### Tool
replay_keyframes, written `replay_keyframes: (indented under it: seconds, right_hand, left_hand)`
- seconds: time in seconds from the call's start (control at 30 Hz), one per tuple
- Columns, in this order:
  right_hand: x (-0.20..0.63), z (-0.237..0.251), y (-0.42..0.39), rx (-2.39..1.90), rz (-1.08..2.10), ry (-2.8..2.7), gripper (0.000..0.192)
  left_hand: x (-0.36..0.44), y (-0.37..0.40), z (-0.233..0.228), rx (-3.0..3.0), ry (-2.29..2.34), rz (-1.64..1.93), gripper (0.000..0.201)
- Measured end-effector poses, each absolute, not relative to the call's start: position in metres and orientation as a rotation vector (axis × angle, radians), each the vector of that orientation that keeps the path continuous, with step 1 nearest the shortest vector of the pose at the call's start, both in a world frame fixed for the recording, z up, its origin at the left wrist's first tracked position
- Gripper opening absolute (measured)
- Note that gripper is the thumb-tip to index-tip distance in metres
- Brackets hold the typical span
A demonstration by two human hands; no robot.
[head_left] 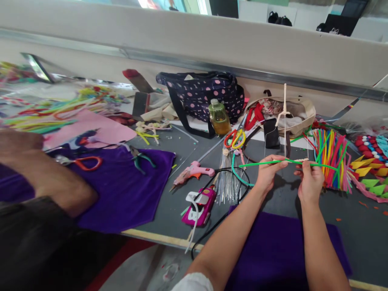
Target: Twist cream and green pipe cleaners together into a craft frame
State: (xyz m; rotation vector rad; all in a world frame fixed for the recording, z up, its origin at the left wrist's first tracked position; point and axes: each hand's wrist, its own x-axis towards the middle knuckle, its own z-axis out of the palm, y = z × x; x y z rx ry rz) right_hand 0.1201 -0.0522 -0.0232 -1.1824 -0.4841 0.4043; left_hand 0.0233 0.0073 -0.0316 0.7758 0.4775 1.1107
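Note:
Both of my hands are raised above the dark table. My left hand (pixel 269 173) pinches a long green pipe cleaner (pixel 257 163) between thumb and fingers, its free end sticking out to the left. On the same pipe cleaner my right hand (pixel 311 178) is closed too, and the other end reaches right. Between the hands, a cream wrapped strip (pixel 301 160) shows along the green stem. White threads run up from there towards a cream wrapped upright piece (pixel 285 99). How the threads fasten at my fingers is hidden.
A bundle of coloured pipe cleaners (pixel 332 159) lies at right. Left of my arms are scissors (pixel 235 138), a pink glue gun (pixel 194 171), a magenta toy-car-shaped object (pixel 200 206) and pliers (pixel 141 157). A purple cloth (pixel 281 242) lies below; another person's arm (pixel 57 182) is at left.

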Motion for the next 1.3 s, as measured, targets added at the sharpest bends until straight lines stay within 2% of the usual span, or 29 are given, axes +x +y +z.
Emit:
replay_keyframes:
  seconds: [0.33, 0.53, 0.77, 1.3]
  right_hand:
    - [0.124, -0.026, -0.052, -1.191, 0.451, -0.474, 0.029]
    - [0.132, -0.022, -0.053, -1.227, 0.307, -0.452, 0.029]
    - [0.122, -0.02, -0.052, -1.182, 0.348, -0.527, 0.027]
    - [0.128, -0.019, -0.055, -1.31, 0.149, -0.576, 0.024]
  left_hand:
    - [0.02, 0.011, -0.03, 0.739, 0.452, 1.113, 0.021]
    - [0.016, 0.016, -0.031, 0.79, 0.51, 1.122, 0.022]
    - [0.019, 0.013, -0.033, 0.801, 0.486, 1.121, 0.021]
    - [0.019, 0.014, -0.036, 0.872, 0.476, 1.022, 0.02]
